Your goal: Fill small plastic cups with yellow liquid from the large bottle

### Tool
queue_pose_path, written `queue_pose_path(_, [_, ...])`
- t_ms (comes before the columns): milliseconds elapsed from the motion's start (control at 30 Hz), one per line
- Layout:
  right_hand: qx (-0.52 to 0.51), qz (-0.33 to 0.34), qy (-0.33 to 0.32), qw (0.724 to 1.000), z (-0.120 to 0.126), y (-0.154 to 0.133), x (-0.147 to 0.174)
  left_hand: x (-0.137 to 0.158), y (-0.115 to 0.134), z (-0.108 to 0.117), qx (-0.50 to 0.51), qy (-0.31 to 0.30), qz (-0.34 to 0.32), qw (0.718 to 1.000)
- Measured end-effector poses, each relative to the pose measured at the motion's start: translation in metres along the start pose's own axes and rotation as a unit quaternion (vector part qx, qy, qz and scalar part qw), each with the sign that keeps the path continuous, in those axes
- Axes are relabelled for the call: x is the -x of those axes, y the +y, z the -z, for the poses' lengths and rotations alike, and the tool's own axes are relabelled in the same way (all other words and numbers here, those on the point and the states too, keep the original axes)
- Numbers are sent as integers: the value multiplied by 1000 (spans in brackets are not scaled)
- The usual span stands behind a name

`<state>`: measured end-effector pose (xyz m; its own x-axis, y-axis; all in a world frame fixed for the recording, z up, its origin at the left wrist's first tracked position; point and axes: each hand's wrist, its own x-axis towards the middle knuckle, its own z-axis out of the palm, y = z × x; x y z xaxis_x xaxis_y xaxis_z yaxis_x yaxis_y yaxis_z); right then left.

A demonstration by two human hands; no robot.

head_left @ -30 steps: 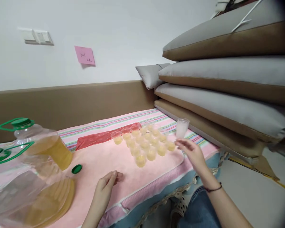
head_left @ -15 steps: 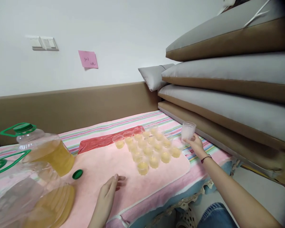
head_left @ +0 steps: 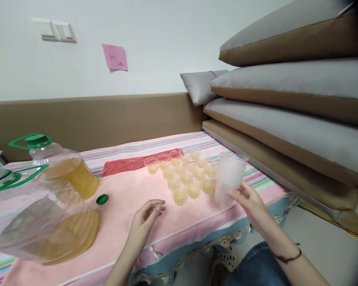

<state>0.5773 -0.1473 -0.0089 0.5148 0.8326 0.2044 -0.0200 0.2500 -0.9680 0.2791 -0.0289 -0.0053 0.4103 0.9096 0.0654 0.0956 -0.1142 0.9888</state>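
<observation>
My right hand (head_left: pixel 250 202) grips a stack of clear plastic cups (head_left: pixel 230 176), blurred by motion, at the right end of the pink cloth. Just left of the stack stand several clear cups (head_left: pixel 179 195) in close rows, with pale yellow liquid in them. My left hand (head_left: pixel 146 217) hovers over the pink cloth (head_left: pixel 128 190), in front and left of the filled cups. Its fingers are loosely bent and apart, with nothing in them. A green cap (head_left: pixel 102 199) lies on the cloth to its left.
Two large green-handled jugs hold yellow liquid: the front jug (head_left: pixel 68 234) and the rear jug (head_left: pixel 74 174), both at the left. A red plastic bag (head_left: pixel 125 167) lies behind the cups. Stacked grey-and-brown cushions (head_left: pixel 286 83) rise at the right. The table's front edge has a lace trim.
My right hand has brought the cup stack nearer and slightly left, beside the filled cups. My left hand has moved slightly right and up. The view has shifted a little.
</observation>
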Motion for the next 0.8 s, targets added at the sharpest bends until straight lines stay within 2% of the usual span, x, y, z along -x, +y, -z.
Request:
queue_pose_path(67, [-49,-67,-107,991,-31,3,33,3,2,-2,52,-15,-6,998])
queue_pose_path(133, [-93,-106,-200,970,-56,12,58,6,3,-4,118,-35,-18,992])
queue_pose_path(200, [-121,-124,-264,949,-74,24,74,10,3,-3,174,-67,-33,982])
queue_pose_path(267, [-124,-138,-300,936,-84,35,83,14,2,-1,200,-107,-37,973])
queue_pose_path(367, [-98,-158,-326,927,-89,46,89,20,2,2,197,-154,-26,968])
queue_pose_path(467, [-79,-164,-335,924,-90,51,90,26,1,2,200,-152,-20,968])
queue_pose_path(633, [-52,-161,-338,926,-91,53,89,28,4,3,208,-108,-31,972])
queue_pose_path(800, [-20,-151,-342,927,-89,54,88,23,13,15,239,-13,-83,967])
